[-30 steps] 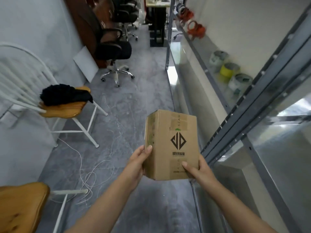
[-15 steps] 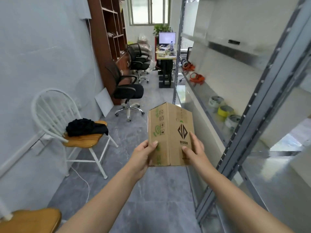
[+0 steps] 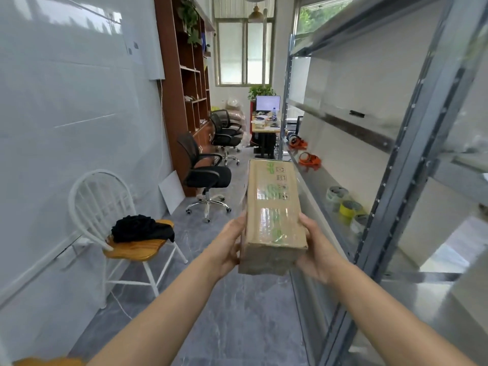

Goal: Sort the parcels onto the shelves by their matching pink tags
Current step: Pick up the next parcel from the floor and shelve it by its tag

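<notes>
A brown cardboard parcel (image 3: 273, 207) with green print and clear tape is held in front of me at chest height, its narrow taped side turned up. My left hand (image 3: 228, 247) grips its left face and my right hand (image 3: 315, 249) grips its right face. No pink tag shows on the faces I can see. The grey metal shelf rack (image 3: 396, 180) stands close on my right, its nearest upright just beyond my right hand.
Tape rolls (image 3: 343, 207) and orange tape dispensers (image 3: 309, 158) lie on the middle shelf. A white chair (image 3: 105, 207) with black cloth (image 3: 142, 228) stands on the left, black office chairs (image 3: 206, 175) and a desk further down the aisle.
The parcel has been turned in both hands, from its logo face to its narrow taped side. My view has lifted from the floor to look along the aisle.
</notes>
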Demonstrator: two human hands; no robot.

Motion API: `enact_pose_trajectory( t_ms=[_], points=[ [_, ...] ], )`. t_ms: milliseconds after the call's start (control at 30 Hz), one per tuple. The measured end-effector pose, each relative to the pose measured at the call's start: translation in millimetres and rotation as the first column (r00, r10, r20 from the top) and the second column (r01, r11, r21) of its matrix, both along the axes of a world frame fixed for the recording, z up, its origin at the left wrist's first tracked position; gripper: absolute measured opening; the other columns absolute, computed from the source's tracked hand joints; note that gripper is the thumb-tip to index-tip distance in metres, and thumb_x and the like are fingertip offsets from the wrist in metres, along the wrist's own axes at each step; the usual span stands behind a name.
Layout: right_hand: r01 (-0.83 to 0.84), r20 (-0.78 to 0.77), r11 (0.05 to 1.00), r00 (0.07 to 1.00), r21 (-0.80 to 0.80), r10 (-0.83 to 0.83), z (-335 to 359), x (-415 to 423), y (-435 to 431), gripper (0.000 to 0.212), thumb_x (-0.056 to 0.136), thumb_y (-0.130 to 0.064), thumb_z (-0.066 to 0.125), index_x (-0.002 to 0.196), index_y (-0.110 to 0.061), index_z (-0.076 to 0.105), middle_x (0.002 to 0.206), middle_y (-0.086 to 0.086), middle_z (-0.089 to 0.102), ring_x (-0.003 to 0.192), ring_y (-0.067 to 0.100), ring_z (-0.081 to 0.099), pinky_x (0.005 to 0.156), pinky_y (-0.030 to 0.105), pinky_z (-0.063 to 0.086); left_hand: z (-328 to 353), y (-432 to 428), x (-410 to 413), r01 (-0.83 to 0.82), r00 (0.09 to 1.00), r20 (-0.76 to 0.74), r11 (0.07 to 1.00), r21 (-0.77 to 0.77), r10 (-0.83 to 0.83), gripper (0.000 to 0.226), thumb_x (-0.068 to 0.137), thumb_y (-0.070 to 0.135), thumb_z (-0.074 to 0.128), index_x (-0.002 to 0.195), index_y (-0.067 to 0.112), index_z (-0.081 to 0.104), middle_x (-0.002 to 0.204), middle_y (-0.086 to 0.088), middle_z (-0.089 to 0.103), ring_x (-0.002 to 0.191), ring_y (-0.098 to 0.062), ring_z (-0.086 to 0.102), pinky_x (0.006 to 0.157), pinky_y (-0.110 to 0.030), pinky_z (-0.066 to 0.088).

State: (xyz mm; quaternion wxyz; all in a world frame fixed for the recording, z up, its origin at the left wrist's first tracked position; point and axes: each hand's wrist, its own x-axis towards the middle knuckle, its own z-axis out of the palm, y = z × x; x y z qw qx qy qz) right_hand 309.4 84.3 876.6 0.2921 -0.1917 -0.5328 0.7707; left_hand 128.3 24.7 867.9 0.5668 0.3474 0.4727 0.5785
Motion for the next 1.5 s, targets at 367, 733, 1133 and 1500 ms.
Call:
enact_pose_trajectory(
  t_ms=[367, 733, 1133, 1500],
  points=[
    [0.279, 0.061, 0.946, 0.954, 0.165, -0.292, 30.0, 29.6, 18.2, 0.034, 0.101, -0.026, 0.033, 0.129, -0.027, 0.052, 0.106, 0.001, 0.071, 0.085, 0.012, 0.067, 0.063, 0.026, 0.051, 27.5, -6.6, 3.9, -0.261, 0.964, 0.082, 0.954, 0.149, 0.251, 0.035, 0.091, 0.017, 0.059, 0.125, 0.010, 0.058, 0.119, -0.012, 0.068, 0.103, -0.026, 0.065, 0.090, -0.042, 0.054],
    [0.368, 0.083, 0.827, 0.894, 0.426, -0.440, 27.5, 32.1, 5.0, 0.054, 0.099, -0.015, 0.029, 0.145, -0.043, 0.029, 0.142, -0.008, 0.050, 0.125, 0.015, 0.053, 0.105, 0.044, 0.044, 38.9, -25.0, 38.9, -0.424, 0.846, -0.162, 0.825, 0.373, 0.508, 0.048, 0.082, 0.023, 0.073, 0.124, 0.023, 0.051, 0.121, 0.001, 0.063, 0.108, -0.014, 0.063, 0.089, -0.035, 0.056],
    [0.515, 0.013, 0.798, 0.838, 0.313, -0.546, 23.3, 45.6, -6.5, 0.056, 0.088, -0.043, 0.047, 0.141, -0.028, 0.039, 0.129, 0.003, 0.063, 0.111, 0.022, 0.065, 0.093, 0.044, 0.053, 46.9, 3.3, 38.2, -0.243, 0.955, -0.074, 0.899, 0.365, 0.288, 0.012, 0.097, 0.034, 0.048, 0.102, 0.026, 0.055, 0.103, -0.002, 0.066, 0.081, -0.011, 0.066, 0.074, -0.030, 0.056],
    [0.755, -0.062, 0.611, 0.639, 0.239, -0.766, 13.5, 51.6, -36.2, 0.069, 0.078, -0.045, 0.057, 0.143, -0.029, 0.039, 0.127, 0.007, 0.065, 0.109, 0.028, 0.066, 0.097, 0.050, 0.050, 34.1, 32.0, 37.6, 0.299, 0.954, -0.040, 0.936, 0.188, -0.297, 0.045, 0.095, 0.054, 0.034, 0.127, 0.032, 0.056, 0.114, 0.001, 0.073, 0.099, -0.019, 0.071, 0.074, -0.036, 0.058]
  ],
)
